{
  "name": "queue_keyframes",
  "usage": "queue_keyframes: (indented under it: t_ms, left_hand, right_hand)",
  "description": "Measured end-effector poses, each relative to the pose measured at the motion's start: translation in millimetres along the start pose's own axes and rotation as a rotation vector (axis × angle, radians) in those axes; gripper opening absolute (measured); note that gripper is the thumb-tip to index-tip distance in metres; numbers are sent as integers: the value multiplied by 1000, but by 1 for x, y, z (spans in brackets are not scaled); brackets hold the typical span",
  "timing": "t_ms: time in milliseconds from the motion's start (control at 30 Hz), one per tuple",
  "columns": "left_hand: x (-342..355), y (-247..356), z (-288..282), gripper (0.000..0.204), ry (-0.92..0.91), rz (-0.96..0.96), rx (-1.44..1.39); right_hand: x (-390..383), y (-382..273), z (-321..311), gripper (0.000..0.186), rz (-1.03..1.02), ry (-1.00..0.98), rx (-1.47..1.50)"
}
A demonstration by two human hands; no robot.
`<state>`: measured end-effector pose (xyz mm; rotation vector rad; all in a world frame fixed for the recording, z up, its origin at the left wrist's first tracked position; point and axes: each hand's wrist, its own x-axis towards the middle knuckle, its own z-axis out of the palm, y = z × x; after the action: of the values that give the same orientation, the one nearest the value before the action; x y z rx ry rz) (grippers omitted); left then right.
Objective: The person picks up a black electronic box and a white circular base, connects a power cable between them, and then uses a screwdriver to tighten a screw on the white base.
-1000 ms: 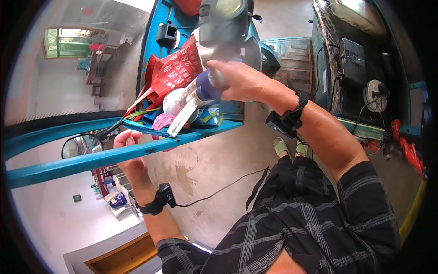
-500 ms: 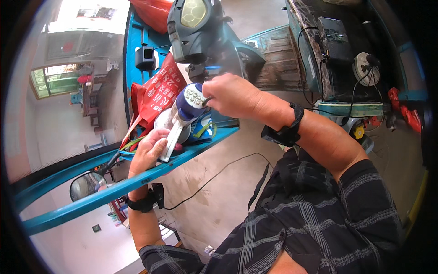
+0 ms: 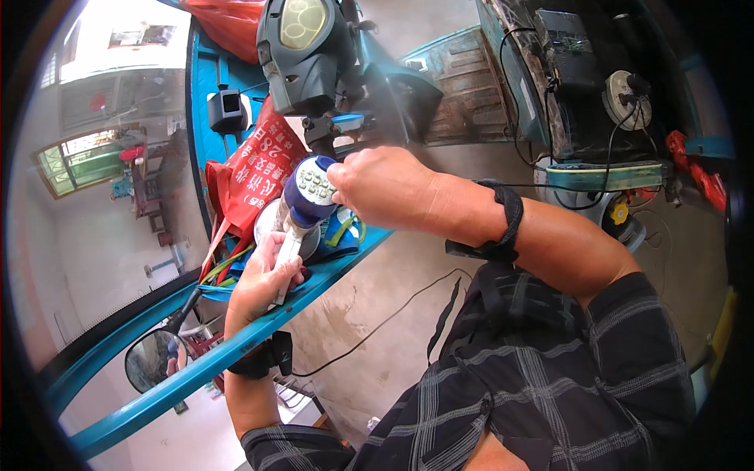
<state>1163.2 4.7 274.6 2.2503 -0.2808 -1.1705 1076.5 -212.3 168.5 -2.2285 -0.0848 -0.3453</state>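
Observation:
A flashlight with a blue head (image 3: 312,189), a face full of small bulbs and a white handle lies tilted above the blue ledge. Wrapped round the white handle, my left hand (image 3: 265,276) holds it from below. The fingers of my right hand (image 3: 382,185) are pinched together at the right rim of the lamp face; what they grip is hidden. A red printed bag (image 3: 259,161) lies just behind the flashlight, and a blue cloth-like item (image 3: 338,242) sits beneath it.
A blue frame bar (image 3: 228,357) crosses below my left forearm, with a round mirror (image 3: 155,359) beside it. Beyond the flashlight stands a dark gauge housing (image 3: 310,55). A black cable (image 3: 393,314) hangs near my left wrist. At right is a round cable reel (image 3: 627,100).
The surroundings have shifted left in the view. My right hand has moved slightly down and left with the flashlight, and the dark tip seen at its fingers is now hidden.

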Motion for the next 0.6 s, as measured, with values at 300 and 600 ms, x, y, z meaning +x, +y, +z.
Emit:
queue_keyframes:
  t_ms: [300,600]
  left_hand:
    - [6,-7,-8,28,-13,10,161]
    - [15,-16,-10,30,63,13,366]
  right_hand:
    - [-1,0,4,15,34,16,31]
    - [-19,7,-21,6,14,265,81]
